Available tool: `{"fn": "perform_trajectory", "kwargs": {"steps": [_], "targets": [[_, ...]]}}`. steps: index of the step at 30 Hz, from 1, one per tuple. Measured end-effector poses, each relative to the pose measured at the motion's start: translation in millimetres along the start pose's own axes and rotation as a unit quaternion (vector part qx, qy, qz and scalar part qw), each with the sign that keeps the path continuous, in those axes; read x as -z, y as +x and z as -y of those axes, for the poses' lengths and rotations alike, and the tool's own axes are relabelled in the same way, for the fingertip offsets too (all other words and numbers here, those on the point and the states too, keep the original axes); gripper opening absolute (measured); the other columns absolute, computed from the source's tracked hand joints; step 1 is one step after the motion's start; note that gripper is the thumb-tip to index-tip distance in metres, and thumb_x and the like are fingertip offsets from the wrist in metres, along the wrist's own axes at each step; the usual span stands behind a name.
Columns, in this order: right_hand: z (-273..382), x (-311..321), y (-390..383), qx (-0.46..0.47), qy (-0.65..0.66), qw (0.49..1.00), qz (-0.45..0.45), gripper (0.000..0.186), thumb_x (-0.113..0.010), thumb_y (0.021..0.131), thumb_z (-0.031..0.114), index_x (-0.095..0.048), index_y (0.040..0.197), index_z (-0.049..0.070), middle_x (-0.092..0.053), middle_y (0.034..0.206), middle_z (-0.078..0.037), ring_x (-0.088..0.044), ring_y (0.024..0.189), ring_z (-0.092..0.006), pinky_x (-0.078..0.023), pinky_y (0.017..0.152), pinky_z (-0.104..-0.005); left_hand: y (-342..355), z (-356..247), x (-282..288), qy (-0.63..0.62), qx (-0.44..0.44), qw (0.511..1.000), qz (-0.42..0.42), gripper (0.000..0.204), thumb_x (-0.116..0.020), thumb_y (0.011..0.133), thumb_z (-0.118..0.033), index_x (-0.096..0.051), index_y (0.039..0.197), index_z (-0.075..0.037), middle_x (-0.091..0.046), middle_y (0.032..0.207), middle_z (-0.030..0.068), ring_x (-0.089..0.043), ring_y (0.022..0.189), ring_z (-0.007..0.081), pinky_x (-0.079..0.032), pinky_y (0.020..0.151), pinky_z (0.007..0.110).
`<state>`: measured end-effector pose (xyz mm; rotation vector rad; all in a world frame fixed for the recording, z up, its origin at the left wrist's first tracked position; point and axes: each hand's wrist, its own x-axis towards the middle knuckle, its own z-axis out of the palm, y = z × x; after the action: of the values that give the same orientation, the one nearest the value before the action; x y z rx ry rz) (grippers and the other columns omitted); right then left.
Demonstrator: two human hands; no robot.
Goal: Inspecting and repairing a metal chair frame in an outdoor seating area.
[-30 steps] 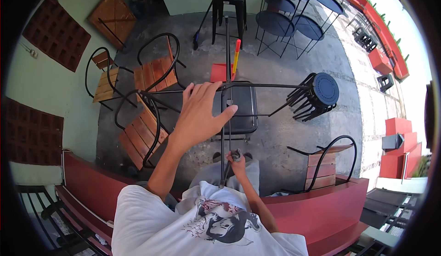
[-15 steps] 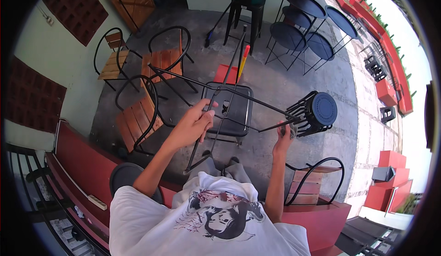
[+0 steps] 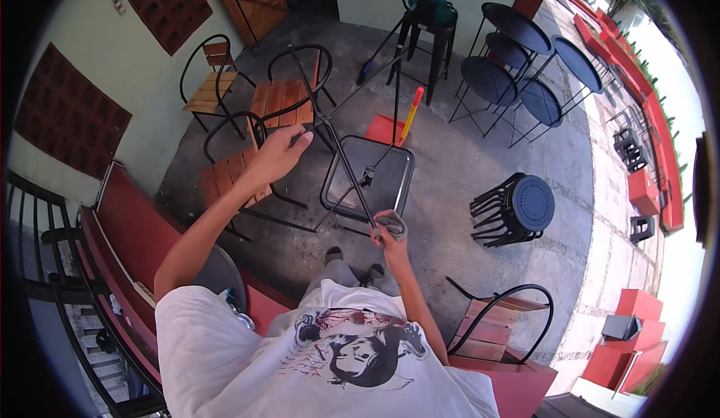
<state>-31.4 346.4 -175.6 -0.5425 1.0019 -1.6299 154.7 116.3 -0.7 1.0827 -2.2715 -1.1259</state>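
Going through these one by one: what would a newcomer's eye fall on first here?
Probably the spindly black metal frame at centre, gripped by the left hand, while the right hand holds a grey cloth at its lower end. Next, the yellow, red-tipped handle by a red dustpan beyond, and the black stool stack at right.
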Motion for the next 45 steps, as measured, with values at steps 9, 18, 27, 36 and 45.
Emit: {"fn": "perform_trajectory", "kwargs": {"steps": [9, 18, 27, 36, 45], "targets": [[8.9, -5.6, 18.6, 0.010, -0.015, 0.999, -0.033, 0.015, -0.061, 0.098, 0.012, -0.055, 0.110, 0.005, -0.059, 0.083, -0.005, -0.050, 0.063, -0.0091, -0.037, 0.053, -0.0237, 41.6, -11.0, 2.1, 0.242, -0.106, 0.960, -0.094, 0.028, -0.052, 0.104, -0.031, -0.058, 0.095, -0.005, -0.050, 0.058, 0.0170, -0.051, 0.052, 0.0356, -0.039, 0.054, 0.043], [-16.9, -45.9, -14.4, -0.004, -0.030, 0.999, -0.020, 0.012, -0.060, 0.098, 0.009, -0.054, 0.108, 0.005, -0.060, 0.085, -0.004, -0.052, 0.067, -0.0092, -0.042, 0.058, -0.0241, 75.5, 7.7, 12.8, 0.309, -0.300, 0.900, -0.067, 0.030, -0.063, 0.095, -0.032, -0.058, 0.078, -0.008, -0.052, 0.055, 0.0146, -0.056, 0.053, 0.0368, -0.040, 0.051, 0.045], [-15.8, -100.6, -32.5, 0.127, -0.196, 0.963, -0.137, 0.018, -0.070, 0.093, 0.010, -0.056, 0.104, 0.006, -0.060, 0.091, -0.001, -0.058, 0.075, -0.0084, -0.048, 0.068, -0.0235, 97.6, 13.1, -9.1, 0.164, -0.351, 0.908, -0.156, 0.031, -0.065, 0.090, -0.033, -0.073, 0.070, -0.010, -0.053, 0.049, 0.0105, -0.056, 0.048, 0.0305, -0.038, 0.047, 0.041], [148.1, -129.3, 0.5, 0.050, -0.446, 0.889, -0.090, 0.030, -0.077, 0.084, 0.009, -0.062, 0.109, 0.002, -0.068, 0.089, -0.003, -0.061, 0.080, -0.0077, -0.049, 0.072, -0.0231, 90.9, 19.8, -20.9, 0.145, -0.345, 0.896, -0.238, 0.026, -0.064, 0.081, -0.025, -0.068, 0.060, -0.011, -0.053, 0.047, 0.0096, -0.056, 0.045, 0.0293, -0.043, 0.053, 0.040], [200.5, -165.9, 48.0, 0.157, -0.614, 0.771, 0.063, 0.042, -0.071, 0.074, -0.005, -0.064, 0.115, 0.001, -0.070, 0.096, -0.006, -0.065, 0.087, -0.0118, -0.050, 0.081, -0.0241, 87.2, 19.4, -24.4, 0.137, -0.350, 0.897, -0.232, 0.026, -0.064, 0.083, -0.022, -0.065, 0.059, -0.010, -0.055, 0.050, 0.0063, -0.056, 0.047, 0.0251, -0.039, 0.055, 0.039]]}}
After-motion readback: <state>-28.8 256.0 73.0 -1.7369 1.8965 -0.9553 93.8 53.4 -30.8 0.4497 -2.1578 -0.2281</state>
